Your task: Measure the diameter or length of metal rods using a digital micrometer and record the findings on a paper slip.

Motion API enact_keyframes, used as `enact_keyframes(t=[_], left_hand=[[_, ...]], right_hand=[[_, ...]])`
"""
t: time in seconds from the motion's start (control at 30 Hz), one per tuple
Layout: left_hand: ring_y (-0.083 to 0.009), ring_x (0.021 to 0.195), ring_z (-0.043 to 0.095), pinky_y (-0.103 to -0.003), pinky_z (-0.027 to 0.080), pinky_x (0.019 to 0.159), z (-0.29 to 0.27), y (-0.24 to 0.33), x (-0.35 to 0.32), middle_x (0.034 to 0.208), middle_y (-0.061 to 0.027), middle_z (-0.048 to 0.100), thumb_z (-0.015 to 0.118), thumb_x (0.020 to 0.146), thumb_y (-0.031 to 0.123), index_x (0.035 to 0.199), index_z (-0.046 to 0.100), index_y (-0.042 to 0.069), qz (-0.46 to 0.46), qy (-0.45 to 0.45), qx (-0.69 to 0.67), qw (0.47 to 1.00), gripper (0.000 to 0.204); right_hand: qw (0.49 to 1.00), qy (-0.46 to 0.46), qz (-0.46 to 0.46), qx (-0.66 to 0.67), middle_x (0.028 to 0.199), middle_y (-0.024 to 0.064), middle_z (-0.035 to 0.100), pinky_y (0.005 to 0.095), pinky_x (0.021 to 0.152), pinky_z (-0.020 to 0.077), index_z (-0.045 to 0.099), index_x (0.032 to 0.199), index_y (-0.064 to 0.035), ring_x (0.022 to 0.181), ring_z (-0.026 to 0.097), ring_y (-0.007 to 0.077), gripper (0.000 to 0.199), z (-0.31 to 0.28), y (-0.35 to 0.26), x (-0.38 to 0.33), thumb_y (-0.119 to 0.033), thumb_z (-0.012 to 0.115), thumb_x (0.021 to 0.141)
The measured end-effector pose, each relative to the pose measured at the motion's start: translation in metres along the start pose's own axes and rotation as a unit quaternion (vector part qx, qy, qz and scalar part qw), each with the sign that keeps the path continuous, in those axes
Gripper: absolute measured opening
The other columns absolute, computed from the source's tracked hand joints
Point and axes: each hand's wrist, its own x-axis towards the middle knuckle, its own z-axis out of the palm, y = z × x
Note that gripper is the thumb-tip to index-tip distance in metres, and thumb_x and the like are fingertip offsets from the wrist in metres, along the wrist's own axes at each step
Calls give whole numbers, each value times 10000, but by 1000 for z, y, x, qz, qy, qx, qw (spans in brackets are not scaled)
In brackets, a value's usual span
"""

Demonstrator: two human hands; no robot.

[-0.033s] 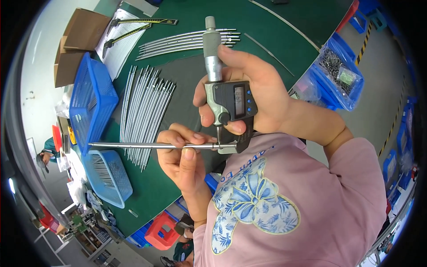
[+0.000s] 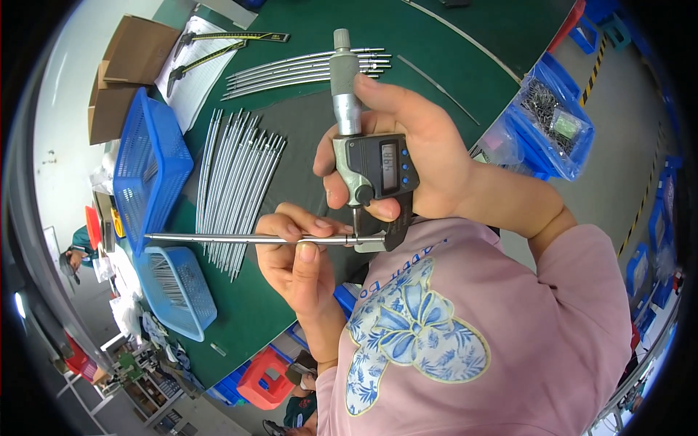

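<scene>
My right hand (image 2: 425, 142) is wrapped round a digital micrometer (image 2: 356, 167) with a grey thimble at its top, a small screen and blue buttons. At its lower end, the micrometer's jaws sit across the right end of a slim shiny metal rod (image 2: 218, 237). My left hand (image 2: 298, 254) pinches that rod between thumb and fingers, close to the jaws. The rod lies nearly level, its thinner tip pointing left. Beyond my hands, a row of similar rods (image 2: 236, 182) rests on a dark mat, and a smaller group of rods (image 2: 305, 71) lies farther back.
Blue plastic baskets, one tall (image 2: 149, 167) and one lighter (image 2: 178, 291) with rods inside, stand at the left. Two calipers (image 2: 229, 36) lie on paper. A lone thin rod (image 2: 440, 91) is on the green table (image 2: 465, 62). A lined blue bin (image 2: 549, 120) holds metal parts.
The micrometer and my right hand have shifted very slightly left. My left hand keeps its pinch on the rod, practically still.
</scene>
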Motion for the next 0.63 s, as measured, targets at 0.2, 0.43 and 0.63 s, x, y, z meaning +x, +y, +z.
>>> enact_keyframes(t=[0.2, 0.43, 0.63], left_hand=[[-216, 789, 516, -328, 464, 723, -1, 2, 1, 880, -138, 440, 518, 802, 51, 957, 375, 15, -4, 5, -10, 1000, 214], [-215, 495, 497, -292, 458, 471, -9, 18, -2, 673, -133, 454, 532, 755, 115, 875, 388, 1, -18, 73, -45, 996, 219], [-82, 299, 317, -199, 235, 285, -29, 42, -28, 500, -82, 411, 626, 710, 165, 759, 446, -48, -141, 24, -92, 985, 284]], right_hand=[[1000, 13, -7, -21, 677, 197, 588, 223, 329, 396, 562, 859, 60, 381, 492, 168, 669, 3, 0, 1, -554, 299, 851], [991, 30, -39, -127, 654, 177, 594, 204, 326, 367, 561, 879, 72, 367, 467, 137, 659, -4, -12, 7, -522, 277, 851], [862, 73, -236, -442, 722, 101, 616, 166, 412, 374, 544, 1092, 12, 427, 470, 61, 458, -6, -41, 57, -272, 609, 739]])
